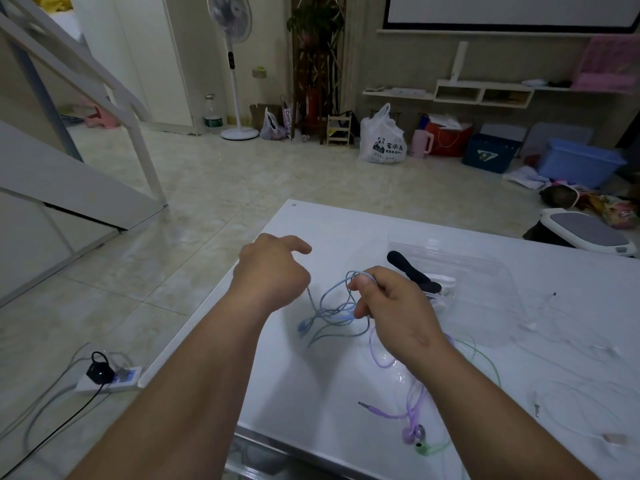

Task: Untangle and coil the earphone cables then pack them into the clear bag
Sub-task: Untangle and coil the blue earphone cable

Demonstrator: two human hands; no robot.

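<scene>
A blue earphone cable [329,306] hangs in loose loops between my two hands above the white table [346,223]. My right hand [391,306] pinches a loop of it at the top and curls round more of it below. My left hand [272,268] holds one strand with curled fingers, the forefinger pointing right. A purple earphone cable [408,407] and a green one [433,448] lie tangled on the table under my right forearm. The clear bag [485,271] lies behind my right hand, with a black object [412,271] and something white in it.
Pale, nearly white cables [571,393] lie on the table's right part. A power strip [107,375] with a black plug and cords sits on the tiled floor at the left. A stool [588,233] stands past the table's far right corner.
</scene>
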